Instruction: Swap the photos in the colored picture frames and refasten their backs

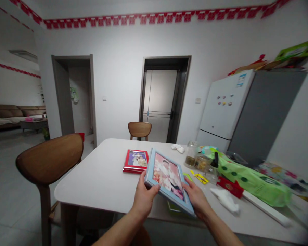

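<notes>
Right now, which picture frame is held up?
The light-blue frame, gripped by the left hand and right hand; the red frame lies on the table.

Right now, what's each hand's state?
Left hand: holding the blue picture frame at its left side.
Right hand: holding its right side.

Left hand (144, 197) and right hand (195, 198) hold a tilted blue picture frame (168, 177) near the white table's (97, 181) front edge.
</notes>
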